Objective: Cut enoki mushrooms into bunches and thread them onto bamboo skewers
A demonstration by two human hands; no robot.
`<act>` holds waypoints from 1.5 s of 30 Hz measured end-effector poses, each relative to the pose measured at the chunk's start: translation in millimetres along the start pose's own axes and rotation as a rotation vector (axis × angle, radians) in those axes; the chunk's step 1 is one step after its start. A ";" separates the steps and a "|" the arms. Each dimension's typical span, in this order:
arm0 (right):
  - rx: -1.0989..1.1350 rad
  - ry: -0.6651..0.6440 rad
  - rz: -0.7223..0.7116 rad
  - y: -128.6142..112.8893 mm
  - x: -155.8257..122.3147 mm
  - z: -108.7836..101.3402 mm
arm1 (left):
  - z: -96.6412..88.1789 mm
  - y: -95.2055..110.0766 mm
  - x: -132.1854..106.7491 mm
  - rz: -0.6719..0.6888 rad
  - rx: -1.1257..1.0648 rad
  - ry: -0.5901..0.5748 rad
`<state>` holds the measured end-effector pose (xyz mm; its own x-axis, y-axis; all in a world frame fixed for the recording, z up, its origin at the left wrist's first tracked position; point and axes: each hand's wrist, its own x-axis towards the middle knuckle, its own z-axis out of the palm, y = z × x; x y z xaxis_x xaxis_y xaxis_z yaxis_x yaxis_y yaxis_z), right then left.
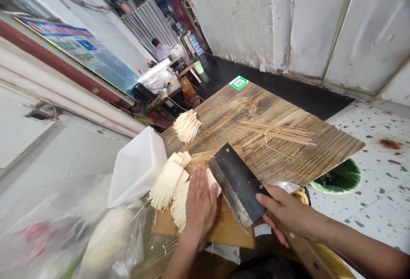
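My left hand [200, 202] lies flat, fingers together, pressing on a pale slab of tofu sheet [213, 181] on a small wooden cutting board [229, 228]. My right hand [286, 215] grips the wooden handle of a dark cleaver [237, 183], whose blade rests edge-down against the slab beside my left fingertips. Piles of cut pale strips [166, 185] lie to the left of my hand. Another bundle of strips [186, 126] sits farther back on the wooden table [288, 159].
Thin bamboo skewers [278, 133] lie across the table's far side. A white plastic tub [136, 168] and plastic bags [105, 240] are at left. A green QR sticker [238, 82] is at the table's far corner. A person sits far back at a stall.
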<state>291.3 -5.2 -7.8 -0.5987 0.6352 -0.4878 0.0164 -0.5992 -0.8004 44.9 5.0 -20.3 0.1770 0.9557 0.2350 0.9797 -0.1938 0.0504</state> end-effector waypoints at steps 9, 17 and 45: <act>0.036 -0.038 -0.001 -9.5 10.9 4.4 | -3.0 0.9 2.6 -0.024 -0.034 -0.044; 0.005 -0.035 0.007 -0.5 7.3 6.2 | -0.7 0.2 1.6 -0.007 -0.044 -0.019; -0.106 -0.002 -0.029 -9.7 35.0 56.3 | 0.1 1.4 3.0 -0.076 -0.139 0.028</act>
<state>225.1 -4.6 2.5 -0.6018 0.6505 -0.4632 0.0837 -0.5255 -0.8467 46.8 7.6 -19.6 0.0982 0.9626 0.2526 0.9674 -0.1519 0.2028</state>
